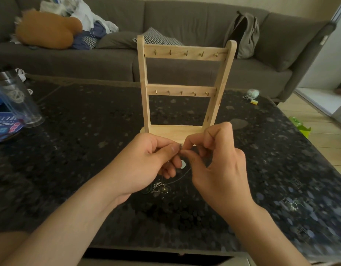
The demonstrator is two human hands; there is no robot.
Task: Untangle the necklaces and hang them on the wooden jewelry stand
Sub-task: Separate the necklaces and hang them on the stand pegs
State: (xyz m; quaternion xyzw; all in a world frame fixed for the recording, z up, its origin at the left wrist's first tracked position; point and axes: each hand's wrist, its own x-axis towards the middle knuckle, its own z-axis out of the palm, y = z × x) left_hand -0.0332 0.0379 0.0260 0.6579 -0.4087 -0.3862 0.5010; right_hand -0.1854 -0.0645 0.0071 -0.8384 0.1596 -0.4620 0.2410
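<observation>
Dark speckled surface (79, 150) before a grey sofa (108, 60). Left hand (144, 164) and right hand (219, 167) meet, curled fingers (172, 150) pinching the tangled necklaces (162, 186). The pendants trail below. Wooden jewelry stand (183, 87) stands upright just behind.

Honestly can't make out much of the necklaces (160, 186). The bit pinched between the left hand (146, 160) and right hand (217, 162) is buried under fingertips, so clasp or knot, no idea. The chains are so thin they vanish against the dark speckled table (79, 150), and the little pendants are too blurry to read. The hands also cover the front edge of the wooden stand (171, 131). Far left, a clear cup (18, 96) and a blue box (4, 127) get chopped by the frame, print unreadable. The small bits (252, 94) at the table's far right are too tiny to identify.
</observation>
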